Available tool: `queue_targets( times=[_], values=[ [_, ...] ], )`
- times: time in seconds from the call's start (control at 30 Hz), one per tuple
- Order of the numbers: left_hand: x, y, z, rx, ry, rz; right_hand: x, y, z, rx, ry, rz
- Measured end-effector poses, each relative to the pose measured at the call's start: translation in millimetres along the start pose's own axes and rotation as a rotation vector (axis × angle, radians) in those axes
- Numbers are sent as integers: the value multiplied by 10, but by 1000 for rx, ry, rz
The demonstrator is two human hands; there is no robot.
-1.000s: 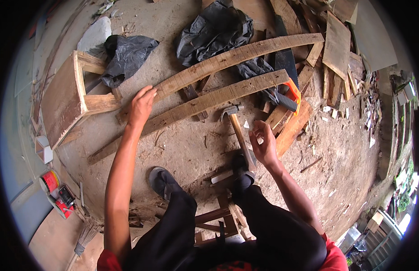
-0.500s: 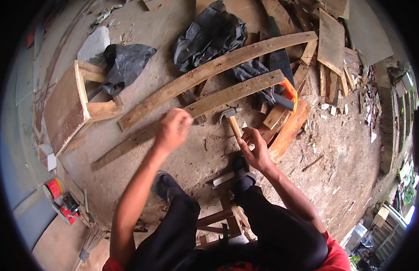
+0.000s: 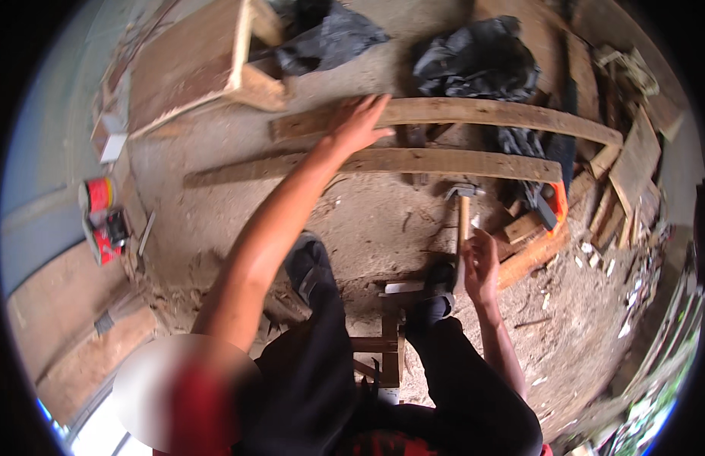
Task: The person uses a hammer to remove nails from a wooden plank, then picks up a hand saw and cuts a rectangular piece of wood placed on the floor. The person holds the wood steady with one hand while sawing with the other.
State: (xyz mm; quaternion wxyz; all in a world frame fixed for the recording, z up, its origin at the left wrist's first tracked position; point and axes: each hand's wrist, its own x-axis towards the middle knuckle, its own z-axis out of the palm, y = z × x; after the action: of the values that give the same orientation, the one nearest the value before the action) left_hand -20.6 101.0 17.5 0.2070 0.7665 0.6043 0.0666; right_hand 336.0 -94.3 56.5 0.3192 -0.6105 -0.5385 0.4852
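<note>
My left hand (image 3: 360, 125) reaches forward with fingers stretched out over the far wooden plank (image 3: 489, 112); whether it touches the wood I cannot tell for sure. A second wooden plank (image 3: 451, 162) lies nearer to me, roughly parallel. My right hand (image 3: 482, 262) is closed around the wooden handle of a claw hammer (image 3: 464, 216), whose metal head points away from me, just short of the near plank. An orange tool handle (image 3: 559, 204) shows at that plank's right end; the rest of the tool is partly hidden.
A wooden box frame (image 3: 193, 68) stands at the far left, with black plastic sheeting (image 3: 333, 38) beside it. More black plastic (image 3: 478, 61) lies beyond the planks. Scrap boards (image 3: 633, 167) pile up at the right. A red can (image 3: 99, 195) sits at the left wall.
My left hand has moved forward to the far plank, its fingers now extended. The view has turned, so the planks appear more level and farther right. My right hand still holds the hammer.
</note>
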Motion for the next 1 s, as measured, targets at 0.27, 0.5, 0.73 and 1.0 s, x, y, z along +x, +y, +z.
queue_targets(
  times=[0.27,0.5,0.73,1.0],
  values=[
    [-823,-102,-478,-18,165,28,185,-183,-3,-105,146,-147],
    [-2194,-1267,-595,4,141,-161,100,-322,9,-199,31,-223],
    [-2462,-1452,-413,-22,216,-249,336,-307,-201,-584,24,-501],
    [-2561,-1756,-738,-29,152,-287,1179,-807,-178,-1106,-121,-563]
  ],
)
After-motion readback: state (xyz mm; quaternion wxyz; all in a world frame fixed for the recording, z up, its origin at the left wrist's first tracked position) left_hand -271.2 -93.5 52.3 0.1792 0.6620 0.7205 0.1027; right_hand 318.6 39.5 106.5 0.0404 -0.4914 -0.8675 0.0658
